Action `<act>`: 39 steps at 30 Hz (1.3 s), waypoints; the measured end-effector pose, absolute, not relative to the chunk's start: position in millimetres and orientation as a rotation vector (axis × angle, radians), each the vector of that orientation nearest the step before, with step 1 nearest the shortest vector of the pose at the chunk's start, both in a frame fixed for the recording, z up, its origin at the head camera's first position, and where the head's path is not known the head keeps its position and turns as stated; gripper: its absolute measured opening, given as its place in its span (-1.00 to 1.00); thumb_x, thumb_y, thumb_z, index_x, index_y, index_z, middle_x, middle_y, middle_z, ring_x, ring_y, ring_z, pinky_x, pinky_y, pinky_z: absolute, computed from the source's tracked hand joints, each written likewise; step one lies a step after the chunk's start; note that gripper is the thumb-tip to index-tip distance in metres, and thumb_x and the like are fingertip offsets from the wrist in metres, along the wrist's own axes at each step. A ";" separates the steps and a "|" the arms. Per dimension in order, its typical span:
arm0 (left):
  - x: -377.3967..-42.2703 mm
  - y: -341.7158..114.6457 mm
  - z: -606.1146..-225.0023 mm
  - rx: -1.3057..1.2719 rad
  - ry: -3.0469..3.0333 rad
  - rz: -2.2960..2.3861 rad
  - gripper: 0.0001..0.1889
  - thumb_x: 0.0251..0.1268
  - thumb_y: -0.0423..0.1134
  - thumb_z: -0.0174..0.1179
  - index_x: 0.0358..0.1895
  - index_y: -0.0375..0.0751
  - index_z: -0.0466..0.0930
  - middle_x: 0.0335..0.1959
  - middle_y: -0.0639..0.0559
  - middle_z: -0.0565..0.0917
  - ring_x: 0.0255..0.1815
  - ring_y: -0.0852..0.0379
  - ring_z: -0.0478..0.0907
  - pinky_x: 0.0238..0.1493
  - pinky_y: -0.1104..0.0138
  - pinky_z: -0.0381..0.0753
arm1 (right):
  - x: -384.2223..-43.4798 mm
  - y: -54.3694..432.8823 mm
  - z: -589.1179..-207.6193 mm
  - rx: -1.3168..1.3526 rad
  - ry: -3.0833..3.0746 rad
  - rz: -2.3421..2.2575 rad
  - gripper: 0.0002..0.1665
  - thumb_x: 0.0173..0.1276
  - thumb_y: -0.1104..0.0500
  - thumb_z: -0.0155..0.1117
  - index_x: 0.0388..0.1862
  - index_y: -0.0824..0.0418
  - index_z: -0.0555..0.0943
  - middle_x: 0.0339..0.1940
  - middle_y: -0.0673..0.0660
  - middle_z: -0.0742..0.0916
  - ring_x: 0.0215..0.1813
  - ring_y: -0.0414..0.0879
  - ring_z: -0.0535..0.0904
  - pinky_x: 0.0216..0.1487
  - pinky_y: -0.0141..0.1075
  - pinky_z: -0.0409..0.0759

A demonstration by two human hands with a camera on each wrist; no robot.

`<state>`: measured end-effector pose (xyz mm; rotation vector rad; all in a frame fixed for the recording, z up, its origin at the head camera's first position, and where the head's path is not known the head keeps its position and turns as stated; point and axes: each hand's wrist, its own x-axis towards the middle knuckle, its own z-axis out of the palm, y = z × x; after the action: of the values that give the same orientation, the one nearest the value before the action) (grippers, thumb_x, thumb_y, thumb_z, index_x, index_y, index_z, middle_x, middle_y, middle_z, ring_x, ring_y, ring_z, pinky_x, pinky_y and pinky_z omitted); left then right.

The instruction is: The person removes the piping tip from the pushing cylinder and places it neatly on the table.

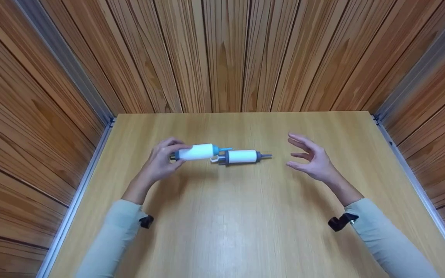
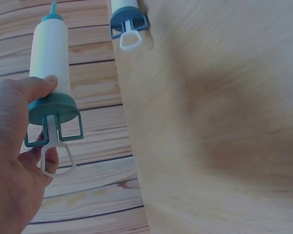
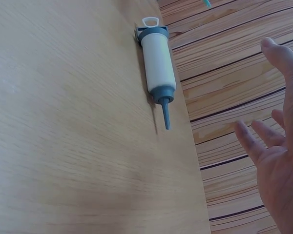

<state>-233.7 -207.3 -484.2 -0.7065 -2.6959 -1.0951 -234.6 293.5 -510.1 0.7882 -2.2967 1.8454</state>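
Observation:
My left hand [image 1: 161, 161] grips a white-barrelled syringe [image 1: 198, 151] near its collar, thumb on one side and fingers round the other. This syringe has a light blue nozzle pointing right; in the left wrist view, its teal collar [image 2: 53, 108] and white looped plunger handle [image 2: 56, 158] show below the thumb. A second white syringe [image 1: 242, 156] with a grey-blue nozzle and collar lies on the table, its nozzle to the right and its looped handle beside the held nozzle. My right hand [image 1: 313, 159] hovers to the right of it with fingers spread, holding nothing.
A light wooden table [image 1: 222, 216] lies beneath both hands. Wood-plank walls [image 1: 224, 58] stand behind it and at both sides, with metal rails [image 1: 81, 187] along the side edges. Dark wrist mounts [image 1: 338, 222] stick out from the sleeves.

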 end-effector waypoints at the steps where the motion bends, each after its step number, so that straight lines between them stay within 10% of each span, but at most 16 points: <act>1: -233.3 -204.8 -484.0 -0.717 -2.691 -1.092 -0.60 0.41 -0.45 0.53 0.27 -0.20 0.84 0.29 -0.26 0.75 0.36 -0.31 0.68 0.42 -0.26 0.75 | -234.1 292.4 -510.1 0.783 -2.303 1.847 -0.01 0.24 0.70 0.48 0.66 0.50 0.41 0.60 -0.31 0.63 0.63 -0.26 0.61 0.38 -0.40 0.77; 28: -237.8 -161.2 -465.9 -0.785 -2.623 -1.181 -0.60 0.41 -0.42 0.54 0.28 -0.20 0.83 0.28 -0.26 0.75 0.38 -0.30 0.68 0.45 -0.19 0.74 | -239.2 264.4 -503.1 0.872 -2.233 1.877 -0.17 0.31 0.68 0.45 0.57 0.58 0.47 0.56 -0.29 0.67 0.57 -0.34 0.64 0.41 -0.37 0.76; 39: -236.0 -144.4 -458.5 -0.810 -2.624 -1.205 -0.60 0.44 -0.41 0.52 0.30 -0.18 0.83 0.29 -0.27 0.74 0.41 -0.33 0.65 0.46 -0.19 0.70 | -237.5 256.3 -499.3 0.830 -2.291 1.851 -0.34 0.36 0.63 0.45 0.45 0.53 0.62 0.59 0.59 0.58 0.48 -0.39 0.69 0.37 -0.38 0.78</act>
<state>-236.0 -144.4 -458.5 -0.8095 -2.6243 -1.2054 -237.5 256.3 -499.3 0.8302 -2.2907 1.8514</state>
